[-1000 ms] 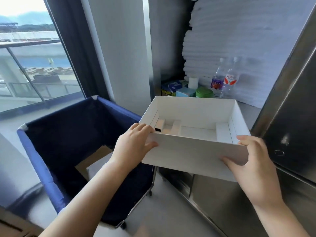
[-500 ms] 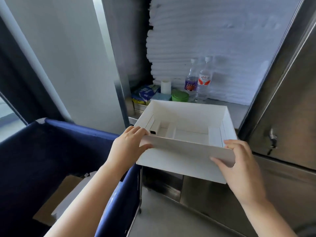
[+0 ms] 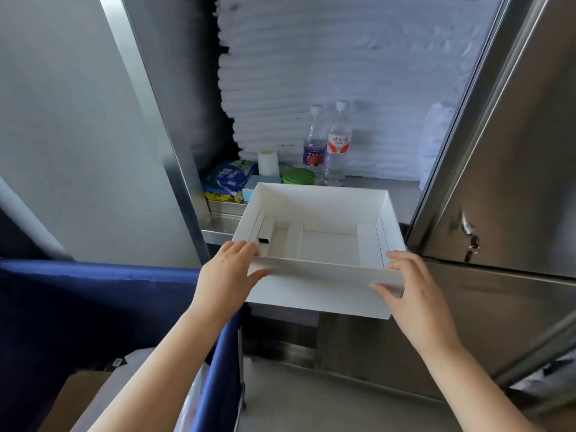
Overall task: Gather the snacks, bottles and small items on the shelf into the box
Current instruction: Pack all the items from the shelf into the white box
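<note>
Near on my left stands a blue fabric cart with a flat piece of cardboard lying in it. A grey wall panel rises behind it. At the far back is a tall stack of white foam sheets. On my right a stainless steel cabinet door has a key in its lock.

Stainless steel cabinet door, grey wall panel, blue fabric cart.

The box at centre is smooth, matt white card. The shelf and the door at right are brushed metal with a dull sheen. The bottles are clear glossy plastic and the packets shiny film. Lower left, the cart is blue cloth.
</note>
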